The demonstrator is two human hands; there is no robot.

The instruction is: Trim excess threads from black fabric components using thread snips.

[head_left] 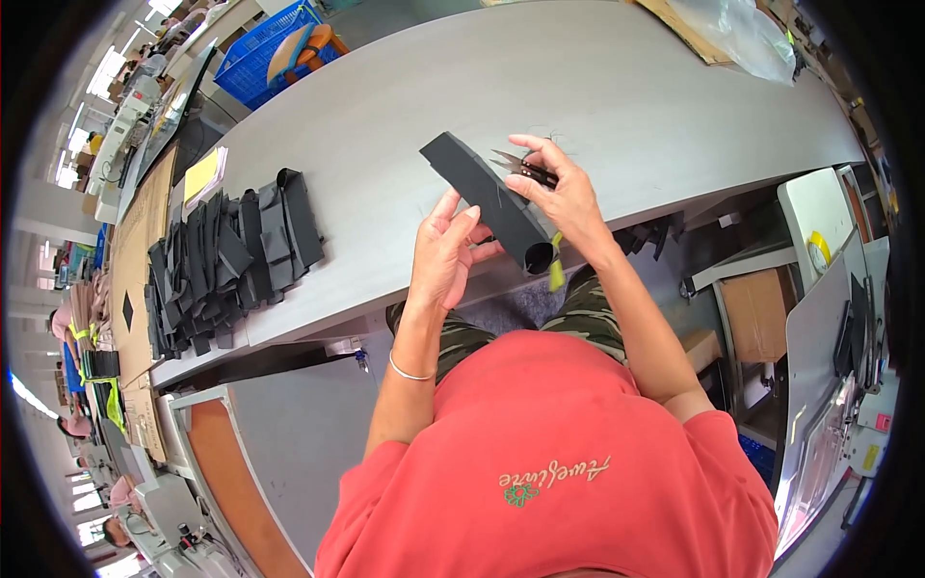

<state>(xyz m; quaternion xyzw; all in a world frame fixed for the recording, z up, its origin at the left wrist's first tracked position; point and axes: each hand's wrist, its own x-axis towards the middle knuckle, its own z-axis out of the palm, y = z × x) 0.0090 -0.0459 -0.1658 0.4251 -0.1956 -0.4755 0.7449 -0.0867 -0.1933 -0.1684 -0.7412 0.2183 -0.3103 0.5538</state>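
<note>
A dark grey folded fabric piece slants above the near edge of the table, its lower end rolled into an open loop. My left hand grips it from the left, thumb on its upper face and the other fingers partly hidden underneath. Between the thumb and fingers of my right hand is a pair of thread snips, blades parted and pointing left at the fabric's edge. A yellow-green strip hangs by the looped end; what it is fixed to cannot be made out. Loose threads lie on the table beyond my right hand.
Similar dark fabric pieces lie heaped on the left of the grey table, beside a yellow-topped paper stack. A blue crate stands past the far left edge. Cardboard and clear plastic lie far right; an open-fronted cabinet holds a carton.
</note>
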